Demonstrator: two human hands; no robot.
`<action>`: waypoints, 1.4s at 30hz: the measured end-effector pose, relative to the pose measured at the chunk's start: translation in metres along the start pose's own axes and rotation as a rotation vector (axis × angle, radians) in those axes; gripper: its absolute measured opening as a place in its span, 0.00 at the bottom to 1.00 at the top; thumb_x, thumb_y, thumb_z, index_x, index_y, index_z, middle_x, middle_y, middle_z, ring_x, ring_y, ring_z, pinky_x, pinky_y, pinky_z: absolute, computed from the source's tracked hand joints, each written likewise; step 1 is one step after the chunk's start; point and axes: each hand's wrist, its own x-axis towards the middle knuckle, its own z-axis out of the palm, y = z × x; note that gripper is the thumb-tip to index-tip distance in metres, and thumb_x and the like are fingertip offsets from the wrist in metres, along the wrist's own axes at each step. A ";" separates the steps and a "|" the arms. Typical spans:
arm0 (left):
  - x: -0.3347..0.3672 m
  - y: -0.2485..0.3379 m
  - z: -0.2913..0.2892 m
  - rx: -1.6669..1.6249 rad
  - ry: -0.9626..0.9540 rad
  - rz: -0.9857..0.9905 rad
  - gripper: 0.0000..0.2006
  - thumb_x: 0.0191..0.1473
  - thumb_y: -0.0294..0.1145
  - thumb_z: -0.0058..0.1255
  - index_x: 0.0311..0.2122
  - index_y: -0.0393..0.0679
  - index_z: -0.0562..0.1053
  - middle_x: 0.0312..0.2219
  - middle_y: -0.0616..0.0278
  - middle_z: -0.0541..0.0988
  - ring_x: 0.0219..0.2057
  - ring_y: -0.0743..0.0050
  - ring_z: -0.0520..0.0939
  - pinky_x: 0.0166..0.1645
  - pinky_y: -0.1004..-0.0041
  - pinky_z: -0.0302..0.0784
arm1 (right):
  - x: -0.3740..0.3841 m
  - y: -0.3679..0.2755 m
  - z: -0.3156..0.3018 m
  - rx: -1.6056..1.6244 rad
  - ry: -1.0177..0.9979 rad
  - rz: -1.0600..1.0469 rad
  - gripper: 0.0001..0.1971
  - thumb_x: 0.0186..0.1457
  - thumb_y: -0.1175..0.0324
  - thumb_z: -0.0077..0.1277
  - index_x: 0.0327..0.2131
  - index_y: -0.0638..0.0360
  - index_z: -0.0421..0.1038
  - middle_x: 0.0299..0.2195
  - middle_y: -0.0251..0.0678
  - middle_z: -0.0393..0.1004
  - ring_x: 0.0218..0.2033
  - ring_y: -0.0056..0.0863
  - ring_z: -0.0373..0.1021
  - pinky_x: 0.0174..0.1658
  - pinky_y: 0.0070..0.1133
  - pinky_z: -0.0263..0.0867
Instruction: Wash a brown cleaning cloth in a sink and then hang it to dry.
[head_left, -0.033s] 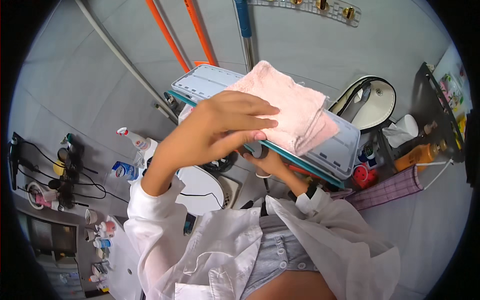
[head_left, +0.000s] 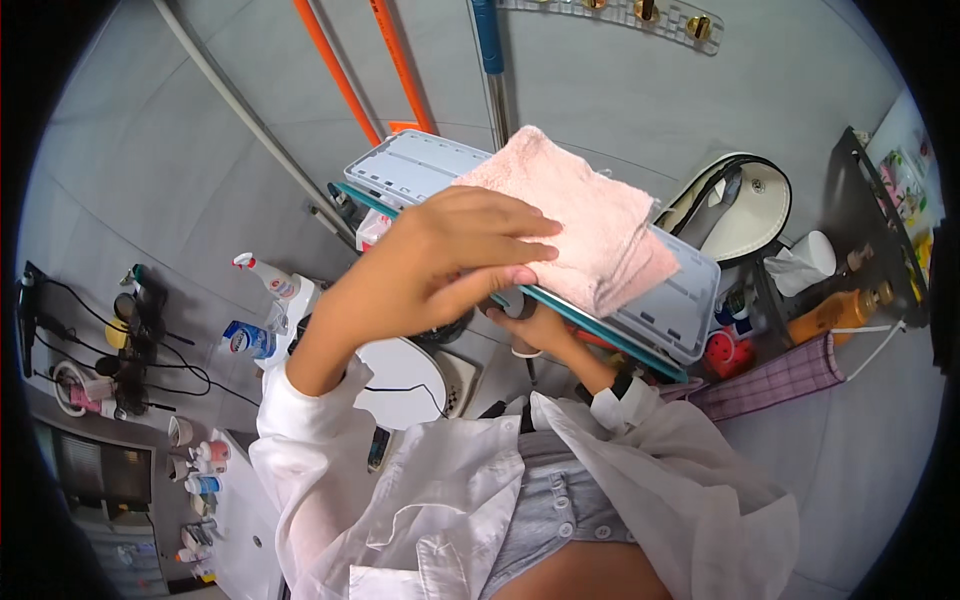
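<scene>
A folded pink cloth (head_left: pixel 570 205) is being held on top of a shallow grey tray (head_left: pixel 688 292), and under this tray a thin teal board (head_left: pixel 605 333) is running, seen mostly by its edge. The left hand (head_left: pixel 440 245) is being laid over the left part of the cloth, perhaps so that the layers are being prevented from slipping. Its fingers are being stretched forward with small gaps between them, while its thumb is being extended near the front edge; whether something is being pinched, one cannot tell. The right hand (head_left: pixel 540 328) is being placed lower, beneath the board, apparently for supporting the load from below; its fingers are being partly hidden, so their grip cannot be told.

The cloth is showing a soft, looped texture and several layers at its right corner. The tray is presenting hard, smooth plastic, with rounded corners and small slots. Behind, two orange poles (head_left: pixel 400 62) are being supported upright near the smooth tiled wall (head_left: pixel 640 100).
</scene>
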 end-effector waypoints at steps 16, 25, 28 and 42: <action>-0.036 0.011 0.004 -0.223 1.285 -0.506 0.15 0.60 0.36 0.38 0.37 0.34 0.71 0.26 0.68 0.76 0.26 0.88 0.72 0.31 0.84 0.67 | -0.023 0.039 -0.024 -0.048 -0.082 0.165 0.29 0.38 0.61 0.65 0.40 0.68 0.65 0.37 0.41 0.67 0.39 0.32 0.64 0.45 0.28 0.60; -0.166 0.013 0.106 -0.695 1.559 -0.950 0.16 0.61 0.38 0.34 0.44 0.36 0.68 0.38 0.61 0.75 0.36 0.80 0.76 0.42 0.79 0.69 | -0.029 0.008 -0.014 0.116 -0.089 0.195 0.31 0.36 0.67 0.67 0.42 0.69 0.62 0.39 0.38 0.66 0.39 0.27 0.64 0.43 0.22 0.61; -0.205 0.026 0.125 -0.703 1.676 -0.976 0.15 0.61 0.38 0.34 0.41 0.37 0.69 0.32 0.63 0.76 0.34 0.81 0.76 0.41 0.80 0.70 | -0.038 -0.016 -0.003 0.149 -0.208 0.212 0.28 0.35 0.69 0.67 0.40 0.67 0.64 0.37 0.35 0.67 0.37 0.25 0.65 0.42 0.21 0.61; -0.475 0.143 0.132 -0.460 2.069 -1.110 0.15 0.61 0.38 0.34 0.43 0.38 0.67 0.36 0.63 0.74 0.37 0.83 0.73 0.43 0.79 0.67 | -0.128 -0.134 0.121 0.201 -0.500 0.242 0.20 0.42 0.77 0.59 0.42 0.67 0.68 0.41 0.37 0.70 0.40 0.25 0.68 0.46 0.21 0.62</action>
